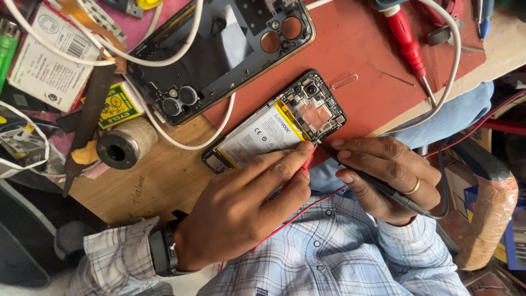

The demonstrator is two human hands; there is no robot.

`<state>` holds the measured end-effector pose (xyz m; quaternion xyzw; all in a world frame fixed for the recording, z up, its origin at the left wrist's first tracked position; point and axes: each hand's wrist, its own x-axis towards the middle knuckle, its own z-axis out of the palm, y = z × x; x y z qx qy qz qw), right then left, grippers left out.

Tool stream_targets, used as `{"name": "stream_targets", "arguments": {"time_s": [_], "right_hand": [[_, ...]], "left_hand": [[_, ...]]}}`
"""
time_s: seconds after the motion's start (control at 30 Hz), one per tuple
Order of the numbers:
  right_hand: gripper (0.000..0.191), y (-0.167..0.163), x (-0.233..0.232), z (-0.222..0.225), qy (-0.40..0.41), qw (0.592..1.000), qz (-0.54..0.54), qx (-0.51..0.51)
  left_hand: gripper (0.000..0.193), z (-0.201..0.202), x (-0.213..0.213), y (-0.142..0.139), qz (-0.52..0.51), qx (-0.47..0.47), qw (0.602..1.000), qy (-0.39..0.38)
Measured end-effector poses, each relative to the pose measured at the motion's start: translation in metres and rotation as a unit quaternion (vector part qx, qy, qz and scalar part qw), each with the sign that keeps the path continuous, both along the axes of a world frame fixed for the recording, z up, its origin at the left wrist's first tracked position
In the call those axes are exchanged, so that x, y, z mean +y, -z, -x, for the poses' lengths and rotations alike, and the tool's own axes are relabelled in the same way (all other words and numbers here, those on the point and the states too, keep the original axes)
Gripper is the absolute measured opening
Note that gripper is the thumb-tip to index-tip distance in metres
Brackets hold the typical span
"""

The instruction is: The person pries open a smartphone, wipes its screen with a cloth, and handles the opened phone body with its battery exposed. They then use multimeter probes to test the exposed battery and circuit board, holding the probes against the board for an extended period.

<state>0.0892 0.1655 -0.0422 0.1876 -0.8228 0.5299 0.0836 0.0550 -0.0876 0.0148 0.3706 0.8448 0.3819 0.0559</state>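
The left hand (pixel 246 205) covers the near edge of the opened phone (pixel 276 127), so that edge and the lower corner by the fingers cannot be made out; the red probe (pixel 308 162) shows only as a short tip between the closed fingers, with its red lead running back under the hand. The right hand (pixel 386 175), just right of the phone, is curled around a black probe (pixel 361 174) whose tip meets the phone's near right corner; the exact contact point is too small to tell. The phone lies on the bench (pixel 164 175) with its back off, tilted diagonally, showing a pale battery with a yellow border and a dark circuit board with a copper-coloured patch at its upper end. Beyond the phone, a dark back cover (pixel 219 55) with round camera holes is cut off by the top edge. A white cable (pixel 186 143) loops beside the phone's left, and a red screwdriver (pixel 408 46) lies to its upper right.
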Motion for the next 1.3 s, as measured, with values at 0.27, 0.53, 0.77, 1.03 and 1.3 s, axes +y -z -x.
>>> {"name": "stream_targets", "arguments": {"time_s": [0.27, 0.53, 0.77, 1.03, 1.3], "right_hand": [[0.019, -0.001, -0.002, 0.005, -0.011, 1.0, 0.009, 0.016], [0.018, -0.002, 0.001, 0.008, -0.03, 0.999, 0.023, 0.008], [0.019, -0.003, 0.002, 0.007, -0.019, 1.0, 0.004, 0.002], [0.019, -0.006, 0.002, 0.011, -0.03, 1.0, 0.001, -0.01], [0.022, -0.009, 0.004, 0.008, 0.028, 0.996, 0.056, -0.064]], "left_hand": [[0.022, 0.003, 0.0, -0.001, 0.008, -0.011, 1.0, 0.008], [0.023, 0.005, -0.001, -0.001, -0.01, -0.033, 0.999, 0.02], [0.023, 0.005, 0.0, 0.0, -0.011, -0.046, 0.999, 0.016], [0.017, 0.004, 0.002, 0.001, -0.001, -0.032, 0.999, 0.007], [0.017, 0.003, 0.006, -0.002, 0.016, -0.012, 1.0, -0.003]]}}
